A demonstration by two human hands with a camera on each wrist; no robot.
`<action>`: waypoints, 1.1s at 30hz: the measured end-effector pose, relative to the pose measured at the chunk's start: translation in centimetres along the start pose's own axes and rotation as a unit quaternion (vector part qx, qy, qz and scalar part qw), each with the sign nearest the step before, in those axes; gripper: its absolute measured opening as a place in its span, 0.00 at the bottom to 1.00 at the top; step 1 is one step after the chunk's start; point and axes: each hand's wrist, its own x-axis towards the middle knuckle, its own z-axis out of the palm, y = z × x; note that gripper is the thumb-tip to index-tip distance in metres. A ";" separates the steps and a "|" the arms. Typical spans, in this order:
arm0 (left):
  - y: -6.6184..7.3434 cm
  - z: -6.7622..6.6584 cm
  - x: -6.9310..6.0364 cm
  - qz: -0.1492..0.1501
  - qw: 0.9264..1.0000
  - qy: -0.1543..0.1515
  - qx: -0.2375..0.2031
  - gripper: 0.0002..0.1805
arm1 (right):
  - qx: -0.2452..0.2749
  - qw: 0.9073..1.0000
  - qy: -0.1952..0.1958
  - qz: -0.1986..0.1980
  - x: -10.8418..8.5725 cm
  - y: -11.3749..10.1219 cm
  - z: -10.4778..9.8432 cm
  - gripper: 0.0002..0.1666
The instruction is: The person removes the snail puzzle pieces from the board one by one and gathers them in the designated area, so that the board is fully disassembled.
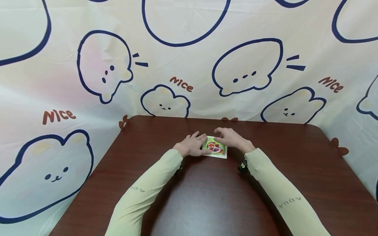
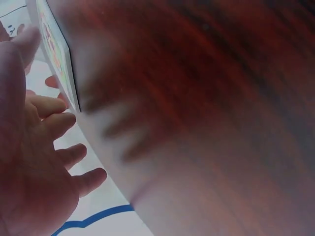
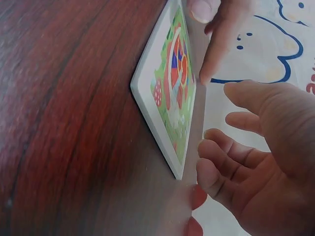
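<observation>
A flat square picture board (image 1: 218,149) with a white border and a bright green, red and purple picture lies on the dark table. In the head view my left hand (image 1: 192,146) is at its left edge, fingers spread. The left wrist view shows this hand (image 2: 37,152) with its fingers apart near the board (image 2: 55,46). My right hand (image 1: 231,137) is over the board's far right side, fingers loosely bent. In the right wrist view that hand (image 3: 268,152) holds nothing beside the board (image 3: 172,98); whether its fingertips touch it, I cannot tell.
The brown wooden table (image 1: 189,203) has rounded far corners. Behind it and along both sides hangs a pale cloth (image 1: 200,68) printed with blue-outlined cartoon bears and red lettering. A dark band with a device (image 1: 243,166) sits on the right wrist.
</observation>
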 end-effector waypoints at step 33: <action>-0.4 0.2 -0.1 -0.011 1.000 -0.016 -0.015 0.54 | -0.011 0.998 -0.060 0.010 1.9 -1.3 2.4 0.29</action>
